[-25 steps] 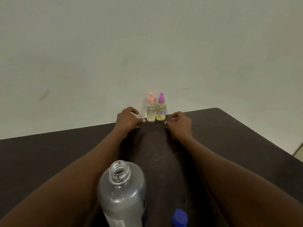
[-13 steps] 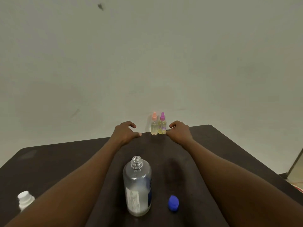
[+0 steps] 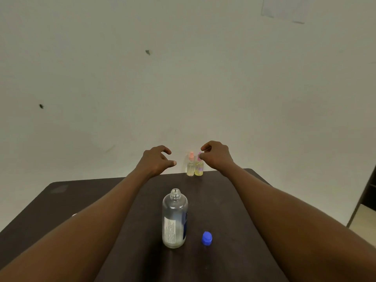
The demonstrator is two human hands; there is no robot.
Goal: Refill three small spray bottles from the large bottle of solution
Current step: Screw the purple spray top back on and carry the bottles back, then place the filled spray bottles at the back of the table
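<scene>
Two small spray bottles stand side by side at the table's far edge: one with a pink cap [image 3: 190, 165] and one with a purple cap [image 3: 199, 167], both holding pale liquid. The large clear bottle [image 3: 174, 218] stands uncapped near the middle of the table, its blue cap [image 3: 207, 238] lying to its right. My left hand [image 3: 157, 160] hovers left of the small bottles, fingers curled and apart, holding nothing. My right hand [image 3: 216, 154] hovers just right of them, its fingertips close to the purple cap. Only a pale sliver by my left forearm hints at a third bottle.
The dark table [image 3: 81, 200] backs onto a plain pale wall [image 3: 183, 78]. A doorway or shelf edge [image 3: 366, 200] shows at the far right.
Both hands have lifted off the table beside the small bottles. The view has pulled back and tilted up, so the large bottle appears farther away.
</scene>
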